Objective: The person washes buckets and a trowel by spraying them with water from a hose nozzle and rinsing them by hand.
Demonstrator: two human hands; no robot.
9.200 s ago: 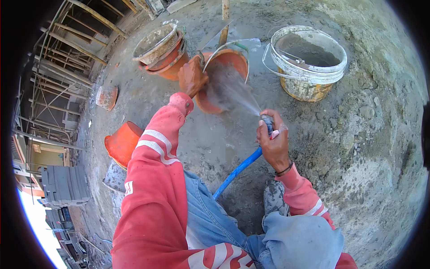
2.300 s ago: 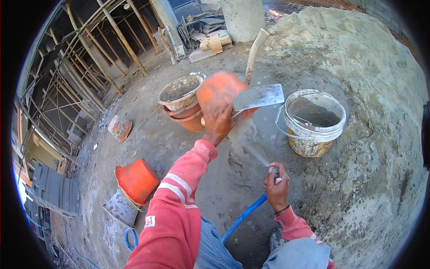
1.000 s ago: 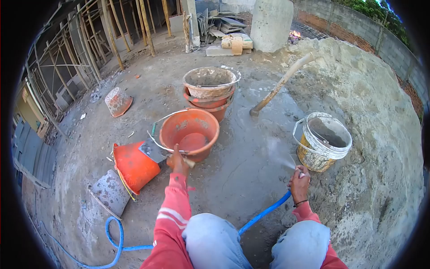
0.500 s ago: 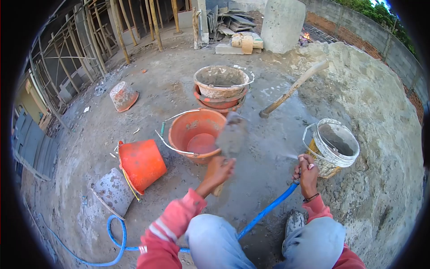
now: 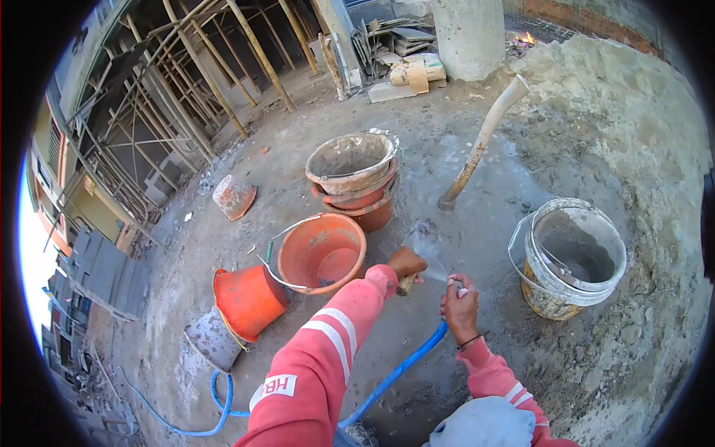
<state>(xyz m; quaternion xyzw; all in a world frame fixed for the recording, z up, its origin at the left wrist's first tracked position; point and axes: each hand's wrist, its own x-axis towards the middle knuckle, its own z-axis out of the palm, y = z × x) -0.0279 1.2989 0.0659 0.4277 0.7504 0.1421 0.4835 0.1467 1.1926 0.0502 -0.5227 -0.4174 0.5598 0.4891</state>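
Observation:
My left hand (image 5: 407,262) is closed round the short wooden handle (image 5: 406,284) of a trowel. Its blade, beyond the hand, is mostly hidden by my fingers and by spray. Just to the right, my right hand (image 5: 460,305) grips the end of a blue hose (image 5: 402,370), with fingers pressed at the mouth. Water sprays from it toward the trowel. Left of my hands stands an upright orange bucket (image 5: 322,253) with a little residue inside. A white mortar-stained bucket (image 5: 573,253) stands at the right.
Stacked mortar-crusted buckets (image 5: 350,167) stand ahead. A red bucket (image 5: 251,299) and a grey bucket (image 5: 214,339) lie tipped at left; a small bucket (image 5: 234,197) rests upside down. A wooden pole (image 5: 484,141) leans up from wet ground. A sand heap (image 5: 618,112) rises at right.
My left hand has moved right and forward with the trowel, closer to the hose end. My right hand has shifted left and slightly lower. The view has turned and tilted.

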